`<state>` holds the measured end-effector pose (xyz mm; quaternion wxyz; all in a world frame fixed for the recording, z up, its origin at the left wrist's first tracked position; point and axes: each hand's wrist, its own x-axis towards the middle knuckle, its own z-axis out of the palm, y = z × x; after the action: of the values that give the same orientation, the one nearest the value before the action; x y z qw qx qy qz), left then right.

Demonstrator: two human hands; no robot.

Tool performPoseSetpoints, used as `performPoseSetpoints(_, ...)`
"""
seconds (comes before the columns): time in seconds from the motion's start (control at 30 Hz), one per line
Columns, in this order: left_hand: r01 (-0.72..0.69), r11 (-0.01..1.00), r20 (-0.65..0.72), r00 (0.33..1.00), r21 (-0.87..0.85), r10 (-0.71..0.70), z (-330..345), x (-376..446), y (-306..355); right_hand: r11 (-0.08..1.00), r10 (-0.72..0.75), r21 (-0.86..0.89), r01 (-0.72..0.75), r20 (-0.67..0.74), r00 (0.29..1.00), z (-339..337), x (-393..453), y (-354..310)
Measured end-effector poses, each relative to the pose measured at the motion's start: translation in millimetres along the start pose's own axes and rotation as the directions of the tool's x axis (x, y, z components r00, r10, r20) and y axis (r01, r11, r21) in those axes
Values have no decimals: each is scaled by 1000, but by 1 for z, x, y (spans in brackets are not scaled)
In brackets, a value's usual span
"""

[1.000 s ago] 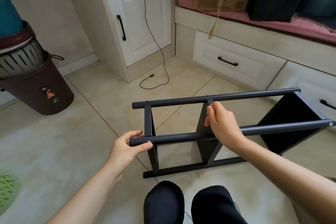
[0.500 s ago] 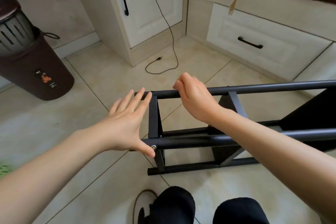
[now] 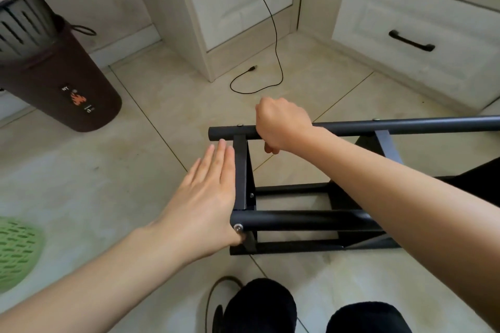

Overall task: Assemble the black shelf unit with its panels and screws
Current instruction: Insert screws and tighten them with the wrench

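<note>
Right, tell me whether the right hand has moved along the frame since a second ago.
Yes. The right hand has left the middle upright and now grips the far top tube near its left end, close to the end crossbar.

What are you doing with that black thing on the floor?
A person is putting together a black metal shelf frame that lies on its side on the tiled floor. The right hand grips the far top tube, and the left hand lies flat with straight fingers against the frame's end bar. Silver screws already sit in the tubes.
</note>
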<state>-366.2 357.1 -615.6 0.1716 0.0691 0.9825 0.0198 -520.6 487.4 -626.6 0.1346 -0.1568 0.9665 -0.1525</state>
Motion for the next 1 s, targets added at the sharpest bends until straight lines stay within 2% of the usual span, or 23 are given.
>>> performPoseSetpoints(0.07, 63, 996, 70, 996, -59, -59, 0, -3, 3, 992, 91, 69, -102, 143, 985, -5, 7, -6)
performPoseSetpoints(0.13, 204, 971, 131, 973, -122, -188, -3, -4, 7, 978, 125, 138, -155, 206, 971, -9, 11, -8)
performPoseSetpoints(0.2, 290, 948, 144, 952, -134, -271, -1, -3, 9, 987, 111, 97, -127, 160, 981, -8, 9, -10)
performPoseSetpoints(0.33, 275, 958, 190, 948, -76, -257, 5, -9, 11, 996, -31, -88, 27, -51, 998, 8, -7, -8)
performPoseSetpoints(0.6, 316, 919, 138, 947, -236, -290, 8, -5, 7, 967, -188, -204, 155, -156, 970, 11, -12, 5)
performPoseSetpoints(0.67, 279, 933, 124, 959, -227, -256, 9, -5, 7, 961, -211, -219, 171, -175, 962, 13, -13, 7)
performPoseSetpoints(0.8, 106, 994, 12, 994, 37, -106, 16, -10, 3, 945, -268, -245, 217, -198, 943, 19, -17, 3)
performPoseSetpoints(1.0, 10, 1000, -82, 997, 7, -10, 18, -15, -3, 922, -332, -272, 275, -189, 924, 19, -19, 7)
